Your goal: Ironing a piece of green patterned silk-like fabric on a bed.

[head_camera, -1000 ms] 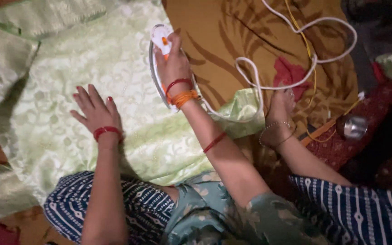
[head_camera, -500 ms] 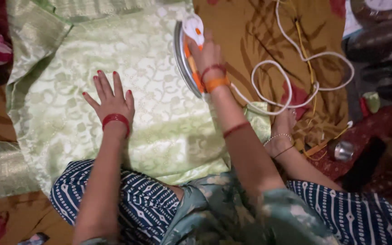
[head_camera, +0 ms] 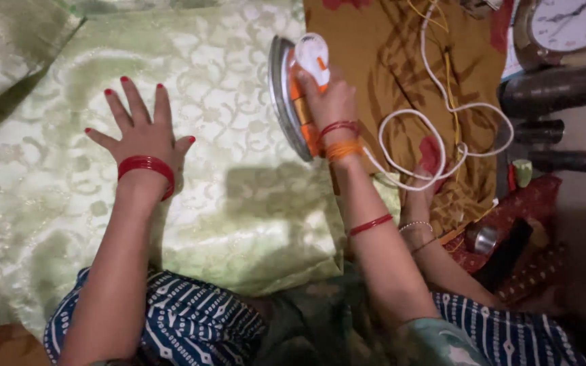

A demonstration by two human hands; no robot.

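Right hand grips your heavy, hot iron by its orange handle; left hand lies spread, pinning the soft, slippery green fabric.

Left hand flat, fingers spread; right hand closed in a grip

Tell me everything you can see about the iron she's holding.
The iron is an electric one with a white and orange plastic body and a shiny metal soleplate. It stands tipped on its side edge on the pale green patterned fabric, soleplate facing left. The right hand grips its orange handle. A white cord loops away from it to the right over the brown printed cloth. The left hand lies flat on the fabric, apart from it.
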